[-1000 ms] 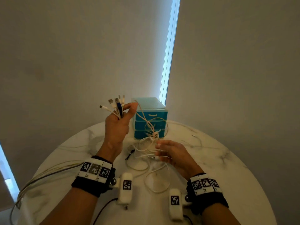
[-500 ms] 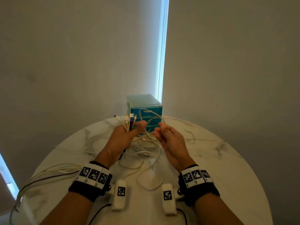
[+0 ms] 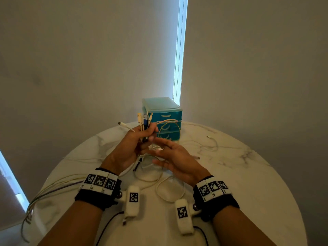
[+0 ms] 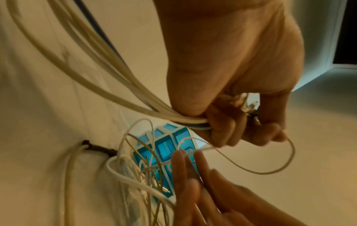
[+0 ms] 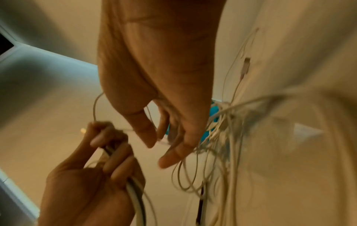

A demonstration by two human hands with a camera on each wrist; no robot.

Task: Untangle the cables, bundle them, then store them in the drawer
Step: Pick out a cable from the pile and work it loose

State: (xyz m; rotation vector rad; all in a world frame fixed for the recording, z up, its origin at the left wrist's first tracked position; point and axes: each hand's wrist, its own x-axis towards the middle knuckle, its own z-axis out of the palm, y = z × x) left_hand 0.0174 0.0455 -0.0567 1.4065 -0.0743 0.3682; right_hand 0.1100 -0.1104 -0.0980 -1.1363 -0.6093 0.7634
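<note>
Teal drawer unit (image 3: 162, 118) on counter (image 3: 248, 174), drawers closed, contents unseen. Left hand (image 3: 131, 144) clamps cable ends (image 3: 144, 119); right hand (image 3: 175, 157) fingers spread, holding nothing, beside loose cables (image 3: 159, 183).

- Cables (image 3: 144, 121): mostly white or cream, one dark blue. Several plug ends gathered upright in a fist, connectors fanned above it; one thin strand loops out to the side.
- Remaining cable tangle (image 3: 156, 167) lies loose on the marble table, strands trailing off its left edge.
- Drawer unit (image 3: 164, 118): small, teal, three closed drawers, upright at the table's far edge, behind the tangle.
</note>
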